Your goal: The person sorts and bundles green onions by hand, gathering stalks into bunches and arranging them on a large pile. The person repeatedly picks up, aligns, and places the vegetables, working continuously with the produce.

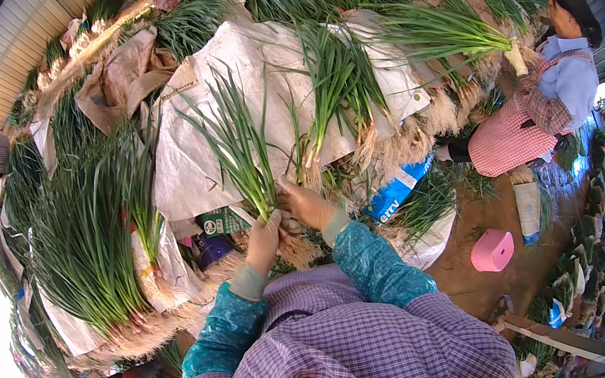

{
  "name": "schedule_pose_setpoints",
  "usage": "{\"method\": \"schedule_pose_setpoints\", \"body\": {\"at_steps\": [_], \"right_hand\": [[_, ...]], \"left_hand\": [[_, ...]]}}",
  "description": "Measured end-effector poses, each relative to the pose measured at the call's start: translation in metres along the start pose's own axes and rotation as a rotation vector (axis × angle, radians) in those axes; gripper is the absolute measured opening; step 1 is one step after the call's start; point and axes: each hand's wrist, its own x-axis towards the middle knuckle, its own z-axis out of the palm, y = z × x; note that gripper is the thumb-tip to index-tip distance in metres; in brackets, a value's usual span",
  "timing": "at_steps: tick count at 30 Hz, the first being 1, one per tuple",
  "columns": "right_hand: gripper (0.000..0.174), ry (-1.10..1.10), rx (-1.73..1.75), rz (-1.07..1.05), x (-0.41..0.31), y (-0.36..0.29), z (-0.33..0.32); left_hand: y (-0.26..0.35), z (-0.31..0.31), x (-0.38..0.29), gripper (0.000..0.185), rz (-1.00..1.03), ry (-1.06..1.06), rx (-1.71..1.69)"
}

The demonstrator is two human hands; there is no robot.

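In front of my waist, a bunch of green onions (248, 162) stands with its leaves spread away from me. My left hand (263, 242) grips its pale lower stems. From the right, my right hand (308, 207) curls its fingers against the same stems, with the thumb raised. Stringy roots (298, 250) hang out below both hands. Beyond the bunch lies a white woven sack (189, 164) spread over the heap. Loose green onions (327, 93) rest on the sack to the right, their roots towards me.
A dense pile of green onions (83, 237) lies left. At right, a person in a checked apron (512, 133) holds a bunch of green onions (449, 35). A pink plastic stool (492, 250) stands on the brown floor (452, 266). A blue printed sack (401, 189) lies near my right arm.
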Motion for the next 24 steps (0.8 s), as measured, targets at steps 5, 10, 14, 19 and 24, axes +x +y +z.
{"method": "schedule_pose_setpoints", "body": {"at_steps": [5,10,14,19,24], "right_hand": [[0.024,-0.081,-0.012,-0.178,0.005,0.004,0.017],[0.022,0.022,-0.506,-0.406,0.004,0.008,0.021],[0.032,0.002,-0.284,-0.087,0.001,0.0,0.028],[0.032,0.032,-0.507,-0.085,-0.002,-0.001,0.037],[0.031,0.141,-0.915,-0.291,-0.028,0.0,0.064]], "left_hand": [[0.013,-0.007,-0.009,0.023,0.066,0.201,0.113],[0.006,-0.025,-0.008,0.022,0.038,0.062,0.07],[0.008,-0.017,-0.012,0.02,0.112,0.054,0.139],[0.001,-0.025,-0.012,0.018,0.197,0.033,0.283],[0.006,-0.029,-0.016,0.02,0.241,0.154,0.544]]}}
